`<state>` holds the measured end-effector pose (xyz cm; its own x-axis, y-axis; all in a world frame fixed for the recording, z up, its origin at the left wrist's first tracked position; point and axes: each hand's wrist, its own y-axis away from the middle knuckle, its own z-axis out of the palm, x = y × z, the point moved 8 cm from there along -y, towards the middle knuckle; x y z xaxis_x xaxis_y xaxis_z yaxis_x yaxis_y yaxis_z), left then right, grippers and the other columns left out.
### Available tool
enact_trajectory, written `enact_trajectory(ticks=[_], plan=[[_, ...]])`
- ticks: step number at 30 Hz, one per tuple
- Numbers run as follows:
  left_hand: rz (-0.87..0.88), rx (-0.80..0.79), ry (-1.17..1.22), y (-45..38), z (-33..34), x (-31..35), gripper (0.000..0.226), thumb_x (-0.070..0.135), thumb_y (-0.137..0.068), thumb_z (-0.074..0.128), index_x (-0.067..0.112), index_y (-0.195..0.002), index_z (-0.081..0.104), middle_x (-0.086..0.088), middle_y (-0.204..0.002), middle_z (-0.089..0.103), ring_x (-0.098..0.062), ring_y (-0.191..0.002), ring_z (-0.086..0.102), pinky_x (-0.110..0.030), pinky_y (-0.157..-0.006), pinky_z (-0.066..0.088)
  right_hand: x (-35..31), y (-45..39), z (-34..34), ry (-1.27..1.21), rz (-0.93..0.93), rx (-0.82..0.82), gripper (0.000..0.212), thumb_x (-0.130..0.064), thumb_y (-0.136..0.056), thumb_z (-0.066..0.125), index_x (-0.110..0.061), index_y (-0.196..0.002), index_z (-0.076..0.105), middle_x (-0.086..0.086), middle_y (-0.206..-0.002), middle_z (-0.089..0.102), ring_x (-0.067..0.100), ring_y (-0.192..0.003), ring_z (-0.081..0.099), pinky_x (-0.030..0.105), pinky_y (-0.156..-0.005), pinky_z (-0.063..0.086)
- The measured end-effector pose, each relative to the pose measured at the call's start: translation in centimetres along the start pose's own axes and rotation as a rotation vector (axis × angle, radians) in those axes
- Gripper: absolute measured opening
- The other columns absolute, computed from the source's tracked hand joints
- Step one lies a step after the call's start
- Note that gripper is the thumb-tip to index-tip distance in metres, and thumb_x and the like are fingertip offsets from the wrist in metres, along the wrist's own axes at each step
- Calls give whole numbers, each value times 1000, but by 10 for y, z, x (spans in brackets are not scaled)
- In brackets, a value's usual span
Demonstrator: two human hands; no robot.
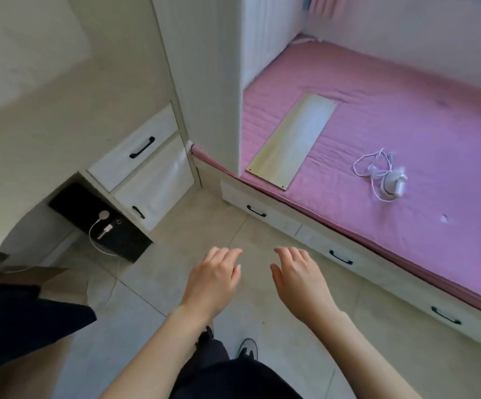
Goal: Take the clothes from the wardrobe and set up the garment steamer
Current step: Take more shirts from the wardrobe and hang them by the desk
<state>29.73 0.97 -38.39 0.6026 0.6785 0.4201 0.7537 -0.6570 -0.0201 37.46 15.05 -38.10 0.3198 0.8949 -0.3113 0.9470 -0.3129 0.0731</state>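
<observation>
A small white garment steamer [395, 184] lies on the pink bed sheet [406, 116], its white cord [373, 162] looped beside it. A tall white wardrobe [204, 82] rises at the bed's near-left corner; no clothes show. My left hand [213, 279] and my right hand [298, 279] hover side by side over the tiled floor, palms down, fingers relaxed, holding nothing. Both are well short of the bed and the steamer.
A pale wooden board [294, 139] lies flat on the bed by the wardrobe. White drawers with black handles [143, 146] stand at left; more drawers [340, 256] run under the bed. A black box [101, 217] with a white cable sits beneath the desk. A dark garment [17, 321] lies at lower left.
</observation>
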Motion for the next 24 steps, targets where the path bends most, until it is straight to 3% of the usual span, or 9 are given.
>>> enact_trajectory(ticks=[10, 16, 20, 24], plan=[[72, -56, -21, -91, 41, 32, 26, 21, -89, 57, 17, -114, 63, 3, -100, 65, -22, -99, 56, -37, -79, 49, 87, -38, -19, -5, 130, 29, 30, -27, -93, 54, -10, -117, 60, 6, -108, 64, 30, -100, 58, 38, -86, 49], [80, -55, 5, -173, 48, 41, 29, 22, -90, 55, 17, -117, 62, 4, -104, 65, -20, -102, 55, -35, -82, 49, 123, -110, -39, 42, 124, 47, 27, -27, -91, 56, -11, -111, 62, 6, -104, 64, 30, -95, 59, 38, -82, 51], [68, -35, 14, -241, 43, 40, 29, 19, -88, 57, 15, -115, 65, 0, -104, 66, -22, -103, 57, -38, -82, 49, 144, -178, -62, 75, 93, 97, 22, -26, -89, 50, -11, -95, 64, 7, -91, 63, 32, -84, 58, 40, -74, 52], [80, 15, -16, -306, 30, 36, 26, 18, -86, 61, 14, -111, 67, -1, -103, 67, -23, -101, 58, -38, -82, 51, 155, -243, -83, 117, 37, 111, 10, -16, -81, 66, -9, -88, 66, 9, -84, 64, 33, -73, 59, 41, -63, 53]])
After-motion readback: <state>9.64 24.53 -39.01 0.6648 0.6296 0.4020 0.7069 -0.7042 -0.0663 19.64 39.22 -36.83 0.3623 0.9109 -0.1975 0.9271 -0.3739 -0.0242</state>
